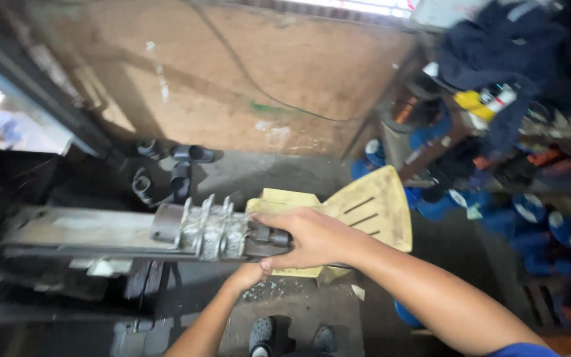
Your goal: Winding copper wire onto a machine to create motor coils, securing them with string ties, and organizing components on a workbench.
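Observation:
A long grey metal machine arm (80, 231) lies across the left of the head view, ending in a block of shiny ribbed metal plates (209, 231). My right hand (308, 238) is closed over the dark metal end piece (269, 237) sticking out of that block. My left hand (249, 274) reaches up from below and touches the underside of the same end piece, mostly hidden by the right hand. Behind both hands stands a yellow plastic chair (375, 205).
Dark pipe fittings (180, 168) lie on the concrete floor by a brown wall. Blue drums and clutter (517, 218) fill shelves at the right, with dark clothing (503, 46) hanging above. My sandalled feet (292, 337) show at the bottom.

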